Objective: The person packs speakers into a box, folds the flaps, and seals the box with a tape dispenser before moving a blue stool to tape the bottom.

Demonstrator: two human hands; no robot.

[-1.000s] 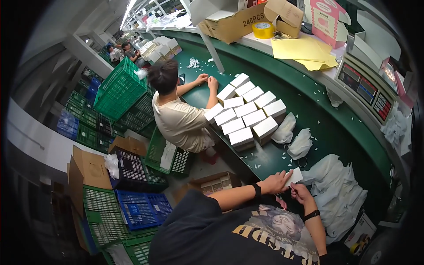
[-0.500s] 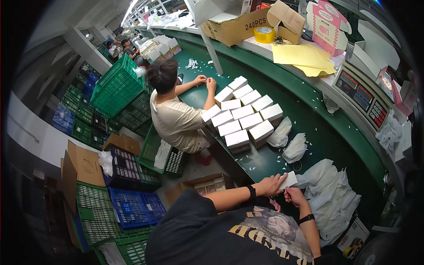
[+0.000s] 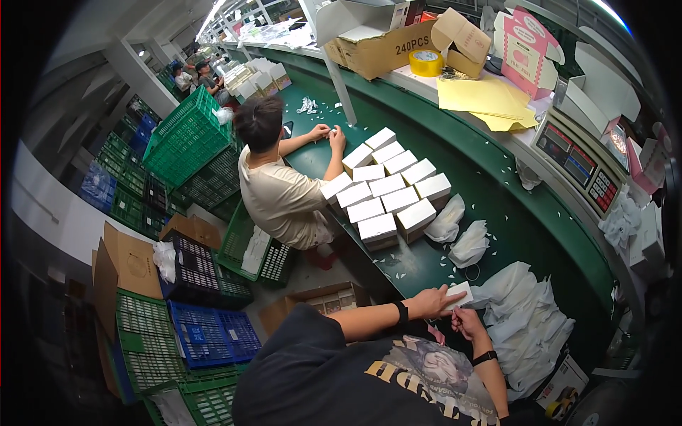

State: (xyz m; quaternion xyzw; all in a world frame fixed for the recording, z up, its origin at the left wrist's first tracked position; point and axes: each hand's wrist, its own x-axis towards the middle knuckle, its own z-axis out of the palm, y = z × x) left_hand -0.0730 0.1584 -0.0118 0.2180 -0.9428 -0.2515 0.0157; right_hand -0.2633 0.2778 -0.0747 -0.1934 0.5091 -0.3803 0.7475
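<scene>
Near the front edge of the green table, my left hand [image 3: 428, 303] grips a small white box [image 3: 460, 295], its fingers lying across the top. Just below the box's near corner is my right hand [image 3: 467, 324], its fingers curled closed; whatever they may hold is hidden. A pink strip [image 3: 436, 334] shows between my forearms, close to my shirt. Beyond the box lie white plastic bags [image 3: 469, 245], and a large heap of pale bags [image 3: 529, 319] lies to the right of my hands. Rows of white boxes [image 3: 387, 184] stand farther along the table.
A co-worker [image 3: 280, 177] sits at the left side of the green table [image 3: 490, 170], which is strewn with white scraps. Crates [image 3: 202, 334] and open cartons [image 3: 337, 298] stand on the floor at left. A scale [image 3: 579, 160] and yellow tape [image 3: 425, 63] sit on the right-hand shelf.
My left hand and the white box have shifted slightly down and left in view. My right hand now sits a little lower, farther from the box's corner.
</scene>
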